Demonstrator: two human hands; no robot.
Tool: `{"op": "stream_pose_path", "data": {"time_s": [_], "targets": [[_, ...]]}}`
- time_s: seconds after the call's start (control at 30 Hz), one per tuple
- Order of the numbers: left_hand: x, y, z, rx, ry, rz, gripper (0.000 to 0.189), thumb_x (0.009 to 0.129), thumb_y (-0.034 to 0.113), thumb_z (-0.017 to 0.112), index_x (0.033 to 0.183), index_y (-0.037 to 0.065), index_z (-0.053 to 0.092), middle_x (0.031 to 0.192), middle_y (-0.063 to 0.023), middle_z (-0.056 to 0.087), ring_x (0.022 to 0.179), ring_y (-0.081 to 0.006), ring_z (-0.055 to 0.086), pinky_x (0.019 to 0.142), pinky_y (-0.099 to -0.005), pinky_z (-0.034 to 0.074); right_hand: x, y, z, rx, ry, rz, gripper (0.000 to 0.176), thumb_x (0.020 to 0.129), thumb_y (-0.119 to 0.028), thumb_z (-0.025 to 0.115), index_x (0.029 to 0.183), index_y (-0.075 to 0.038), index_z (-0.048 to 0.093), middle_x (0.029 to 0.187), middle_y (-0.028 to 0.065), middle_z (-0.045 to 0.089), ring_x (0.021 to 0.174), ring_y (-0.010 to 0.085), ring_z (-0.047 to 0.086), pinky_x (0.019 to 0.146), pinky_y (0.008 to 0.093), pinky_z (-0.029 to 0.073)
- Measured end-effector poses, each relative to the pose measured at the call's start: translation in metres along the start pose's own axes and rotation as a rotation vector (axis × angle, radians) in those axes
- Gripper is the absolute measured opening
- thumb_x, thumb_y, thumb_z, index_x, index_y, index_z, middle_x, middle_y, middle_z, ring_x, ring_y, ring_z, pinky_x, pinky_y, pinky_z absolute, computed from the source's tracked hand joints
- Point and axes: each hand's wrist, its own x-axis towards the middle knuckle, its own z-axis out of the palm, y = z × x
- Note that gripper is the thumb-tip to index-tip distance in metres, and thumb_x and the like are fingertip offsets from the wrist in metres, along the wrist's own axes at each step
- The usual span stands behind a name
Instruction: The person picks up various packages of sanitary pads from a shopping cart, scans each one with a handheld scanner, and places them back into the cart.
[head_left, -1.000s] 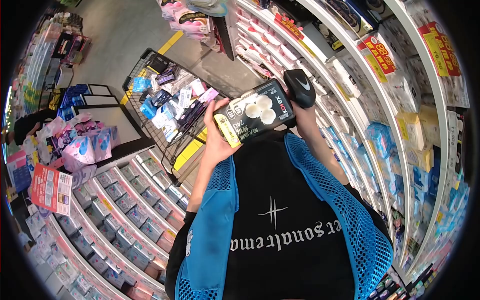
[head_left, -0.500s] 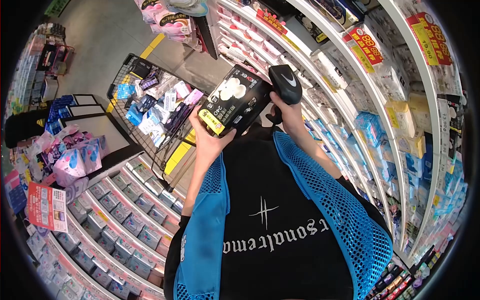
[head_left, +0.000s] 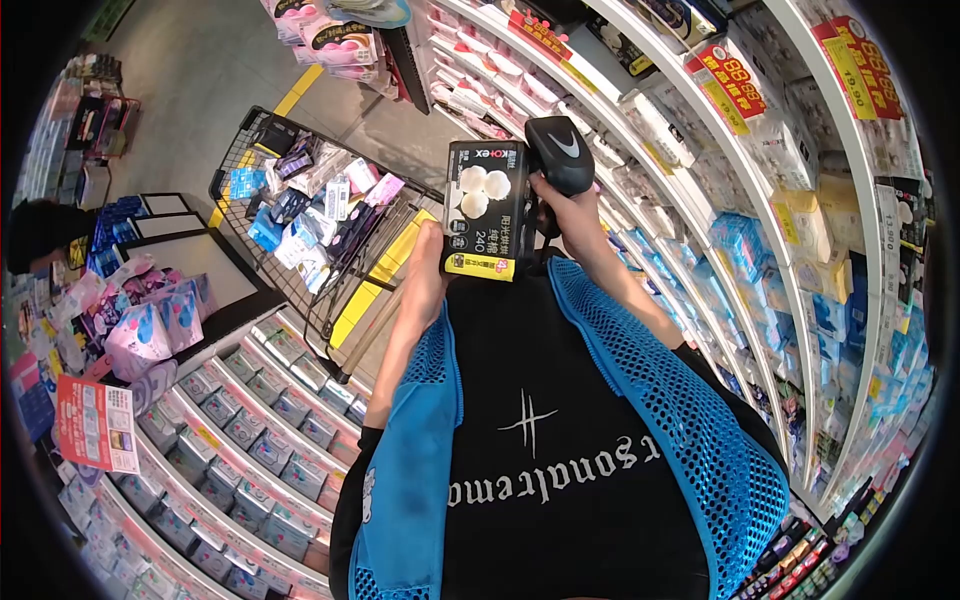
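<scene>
A black Kotex box of sanitary pads (head_left: 485,205) with white cotton flowers and a yellow strip stands in front of my chest, its printed face turned toward me. My left hand (head_left: 430,268) grips it at its left edge, the fingers mostly hidden behind it. In my right hand (head_left: 575,215) is a black barcode scanner (head_left: 562,155), with my fingers closed round its handle. The scanner's head is right by the box's right side and overlaps its edge in this view.
A black wire shopping cart (head_left: 225,190) ahead to the left holds several colourful packs. Stocked white shelves (head_left: 700,185) with red price signs curve along my right. To the left are a lower shelf of packs (head_left: 250,425) and a heap of pink and purple packages (head_left: 155,320).
The box has turned from a tilt to nearly upright, its printed face now more toward me. My left hand has shifted slightly right, and the scanner has moved slightly left.
</scene>
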Motion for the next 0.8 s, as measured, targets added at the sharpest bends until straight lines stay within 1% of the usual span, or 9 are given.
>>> {"op": "stream_pose_path", "data": {"time_s": [0.07, 0.17, 0.2, 0.27, 0.37, 0.5, 0.6, 0.7, 0.8], "targets": [[0.002, -0.008, -0.005, -0.045, -0.021, -0.036, 0.043, 0.108, 0.032, 0.035, 0.140, 0.003, 0.040, 0.131, -0.0102, 0.056, 0.114, -0.0191, 0.060, 0.098, -0.0370, 0.049, -0.001, 0.005, 0.000, -0.042, -0.019, -0.009, 0.019, 0.088, -0.012, 0.074, 0.103, -0.004, 0.065, 0.081, -0.0008, 0.063, 0.062, 0.0071, 0.056, 0.051, 0.0231, 0.044], [0.001, -0.003, -0.003, -0.141, -0.089, -0.034, 0.015, 0.108, 0.022, 0.042, 0.110, 0.007, 0.048, 0.109, -0.0034, 0.057, 0.098, -0.0090, 0.057, 0.088, -0.0278, 0.049, -0.003, 0.004, 0.002, -0.047, -0.036, -0.017, 0.020, 0.088, -0.013, 0.074, 0.104, -0.005, 0.065, 0.079, -0.0014, 0.063, 0.062, 0.0067, 0.056, 0.051, 0.0226, 0.043], [0.000, 0.000, -0.002, -0.146, -0.090, -0.041, 0.016, 0.106, 0.020, 0.045, 0.116, 0.006, 0.046, 0.113, -0.0053, 0.057, 0.102, -0.0107, 0.057, 0.090, -0.0286, 0.048, -0.004, 0.003, 0.002, -0.040, -0.041, -0.017, 0.020, 0.088, -0.014, 0.074, 0.104, -0.005, 0.065, 0.079, -0.0015, 0.063, 0.062, 0.0066, 0.055, 0.051, 0.0226, 0.043], [-0.002, 0.006, 0.000, -0.158, -0.094, -0.052, 0.027, 0.103, 0.016, 0.050, 0.127, 0.004, 0.043, 0.121, -0.0090, 0.058, 0.110, -0.0140, 0.057, 0.095, -0.0301, 0.047, -0.007, 0.003, 0.002, -0.092, -0.042, -0.018, 0.026, 0.086, -0.015, 0.077, 0.105, -0.003, 0.064, 0.082, -0.0011, 0.064, 0.063, 0.0057, 0.055, 0.053, 0.0221, 0.044], [0.002, 0.000, -0.013, -0.115, -0.124, -0.063, 0.057, 0.097, 0.011, 0.058, 0.145, 0.004, 0.029, 0.131, -0.0141, 0.055, 0.119, -0.0189, 0.055, 0.101, -0.0323, 0.044, -0.010, 0.004, 0.003, -0.138, -0.056, 0.022, 0.031, 0.085, -0.016, 0.079, 0.108, -0.002, 0.064, 0.086, -0.0008, 0.065, 0.066, 0.0049, 0.055, 0.056, 0.0218, 0.044], [0.003, -0.002, -0.017, -0.078, -0.127, -0.054, 0.078, 0.092, 0.008, 0.064, 0.153, 0.006, 0.016, 0.132, -0.0157, 0.053, 0.120, -0.0210, 0.054, 0.103, -0.0342, 0.043, -0.011, 0.013, 0.007, -0.155, -0.070, -0.062, 0.028, 0.087, -0.013, 0.076, 0.111, -0.004, 0.063, 0.082, -0.0006, 0.065, 0.063, 0.0055, 0.058, 0.051, 0.0214, 0.043], [0.001, 0.001, -0.018, -0.069, -0.137, -0.055, 0.086, 0.090, 0.006, 0.066, 0.155, 0.008, 0.009, 0.135, -0.0164, 0.050, 0.121, -0.0228, 0.053, 0.104, -0.0361, 0.042, -0.012, 0.017, 0.007, -0.171, -0.070, -0.035, 0.028, 0.089, -0.012, 0.075, 0.114, -0.004, 0.064, 0.092, 0.0011, 0.069, 0.065, 0.0047, 0.058, 0.051, 0.0204, 0.043], [0.000, -0.001, -0.023, -0.093, -0.128, -0.045, 0.091, 0.089, 0.004, 0.066, 0.155, 0.011, 0.005, 0.137, -0.0162, 0.047, 0.122, -0.0235, 0.052, 0.104, -0.0376, 0.043, -0.013, 0.016, 0.012, -0.196, -0.062, -0.114, 0.036, 0.083, -0.015, 0.079, 0.112, -0.001, 0.063, 0.093, 0.0021, 0.070, 0.081, 0.0085, 0.062, 0.075, 0.0260, 0.051], [-0.001, -0.004, -0.027, -0.100, -0.098, -0.027, 0.094, 0.088, 0.002, 0.066, 0.155, 0.015, 0.002, 0.137, -0.0153, 0.045, 0.123, -0.0229, 0.052, 0.102, -0.0379, 0.044, -0.013, 0.023, 0.013, -0.163, -0.103, -0.130, 0.032, 0.083, -0.014, 0.079, 0.110, -0.001, 0.066, 0.093, 0.0027, 0.071, 0.085, 0.0094, 0.063, 0.079, 0.0275, 0.051]]}}
